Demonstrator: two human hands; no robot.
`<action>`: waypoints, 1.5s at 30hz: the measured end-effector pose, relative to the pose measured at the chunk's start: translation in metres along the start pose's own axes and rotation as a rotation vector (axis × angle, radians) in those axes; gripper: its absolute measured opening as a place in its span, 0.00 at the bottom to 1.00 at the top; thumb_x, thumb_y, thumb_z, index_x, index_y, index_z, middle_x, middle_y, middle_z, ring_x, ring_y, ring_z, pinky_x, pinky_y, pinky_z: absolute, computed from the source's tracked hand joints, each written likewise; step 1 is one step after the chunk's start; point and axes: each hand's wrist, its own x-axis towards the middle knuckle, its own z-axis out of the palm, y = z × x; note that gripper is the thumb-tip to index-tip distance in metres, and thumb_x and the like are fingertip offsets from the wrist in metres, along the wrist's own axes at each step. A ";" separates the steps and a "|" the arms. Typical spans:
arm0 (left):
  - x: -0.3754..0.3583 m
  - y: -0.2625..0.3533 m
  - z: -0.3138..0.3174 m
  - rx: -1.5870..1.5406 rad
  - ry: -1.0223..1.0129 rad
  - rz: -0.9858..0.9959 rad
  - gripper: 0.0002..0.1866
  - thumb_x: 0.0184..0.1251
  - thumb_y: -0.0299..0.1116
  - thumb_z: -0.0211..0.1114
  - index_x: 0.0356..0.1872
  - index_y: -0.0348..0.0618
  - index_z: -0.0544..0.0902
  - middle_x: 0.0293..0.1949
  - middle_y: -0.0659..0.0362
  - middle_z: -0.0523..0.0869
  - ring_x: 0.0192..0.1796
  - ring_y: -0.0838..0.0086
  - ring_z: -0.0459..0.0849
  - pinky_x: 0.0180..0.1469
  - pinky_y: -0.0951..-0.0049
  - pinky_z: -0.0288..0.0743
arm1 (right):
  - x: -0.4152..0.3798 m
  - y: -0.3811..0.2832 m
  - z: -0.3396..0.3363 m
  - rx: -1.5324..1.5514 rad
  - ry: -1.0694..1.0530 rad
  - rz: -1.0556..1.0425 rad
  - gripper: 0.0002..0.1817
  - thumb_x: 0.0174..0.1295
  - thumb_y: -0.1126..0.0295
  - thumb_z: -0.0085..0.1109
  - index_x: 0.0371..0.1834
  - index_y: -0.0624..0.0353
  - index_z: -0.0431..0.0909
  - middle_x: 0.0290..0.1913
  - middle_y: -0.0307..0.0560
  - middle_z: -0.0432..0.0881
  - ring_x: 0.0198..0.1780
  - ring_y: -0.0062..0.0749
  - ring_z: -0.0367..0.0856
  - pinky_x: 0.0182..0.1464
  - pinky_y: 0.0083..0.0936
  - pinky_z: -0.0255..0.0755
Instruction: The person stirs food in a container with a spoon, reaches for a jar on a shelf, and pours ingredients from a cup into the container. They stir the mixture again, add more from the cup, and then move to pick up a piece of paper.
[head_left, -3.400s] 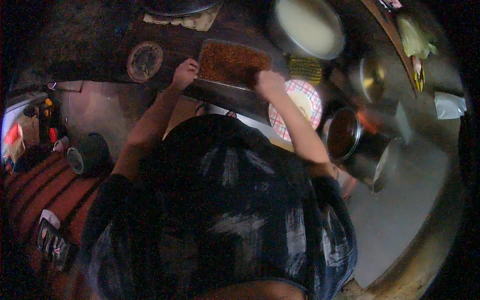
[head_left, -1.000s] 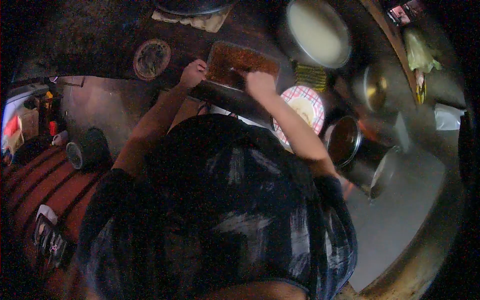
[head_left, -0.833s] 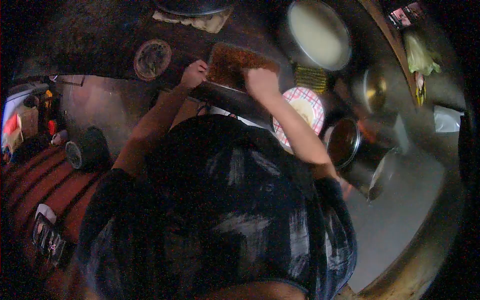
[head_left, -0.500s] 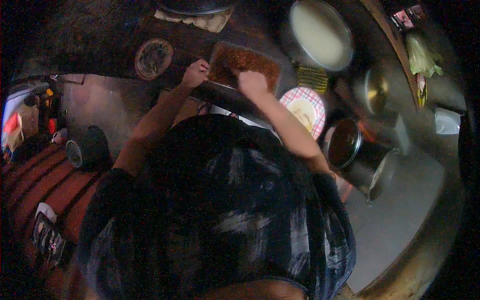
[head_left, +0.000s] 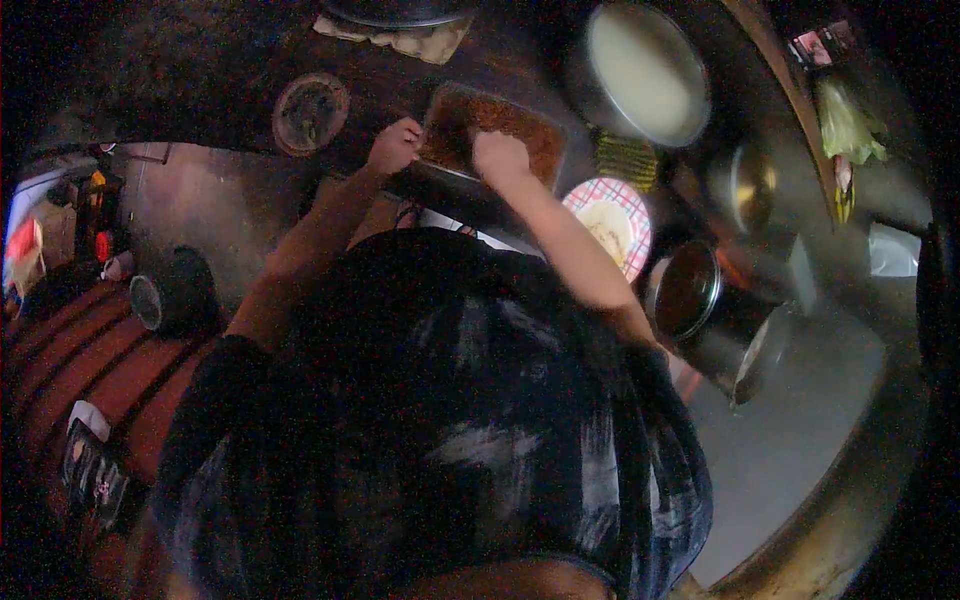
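In the upper middle of the head view is a rectangular pan [head_left: 447,174] holding a reddish-brown layer [head_left: 535,130], perhaps baked. My left hand [head_left: 397,147] is closed at the pan's left edge, seemingly gripping the rim. Over the pan's near side is my right hand [head_left: 500,157], its fingers curled in. Whatever it may hold is hidden by the fist. A plate [head_left: 640,215] with a red-and-blue checked rim and pale food on it lies close to my right forearm.
A large pot [head_left: 575,85] with whitish liquid stands at upper right, near a green woven mat [head_left: 625,160]. Further right are a golden-bottomed bowl [head_left: 752,188] and a dark pot [head_left: 690,290]. A round dish [head_left: 311,114] lies left of the pan. A bucket [head_left: 175,303] stands on the left.
My right hand has moved slightly away from me and left over the pan. My left hand stays at the pan's edge. The whole view has shifted a little.
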 end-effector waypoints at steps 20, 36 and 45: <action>0.003 -0.012 0.000 -0.003 0.092 0.154 0.08 0.45 0.23 0.53 0.30 0.38 0.72 0.21 0.55 0.74 0.20 0.72 0.77 0.21 0.74 0.71 | -0.026 0.023 0.012 0.201 0.162 0.022 0.15 0.53 0.71 0.36 0.42 0.55 0.70 0.33 0.61 0.75 0.37 0.51 0.75 0.40 0.42 0.69; 0.003 -0.012 -0.004 -0.171 0.004 0.088 0.07 0.45 0.22 0.54 0.28 0.38 0.70 0.20 0.58 0.74 0.20 0.76 0.75 0.20 0.77 0.69 | -0.032 0.041 0.011 0.344 0.202 0.100 0.16 0.50 0.73 0.39 0.43 0.55 0.70 0.35 0.60 0.76 0.39 0.52 0.75 0.42 0.42 0.68; -0.001 -0.002 -0.002 -0.060 0.063 0.102 0.07 0.45 0.21 0.54 0.28 0.38 0.70 0.19 0.57 0.74 0.20 0.74 0.76 0.22 0.76 0.70 | -0.015 0.061 0.057 0.368 0.259 0.160 0.15 0.50 0.72 0.38 0.41 0.57 0.71 0.35 0.63 0.75 0.39 0.53 0.74 0.41 0.44 0.68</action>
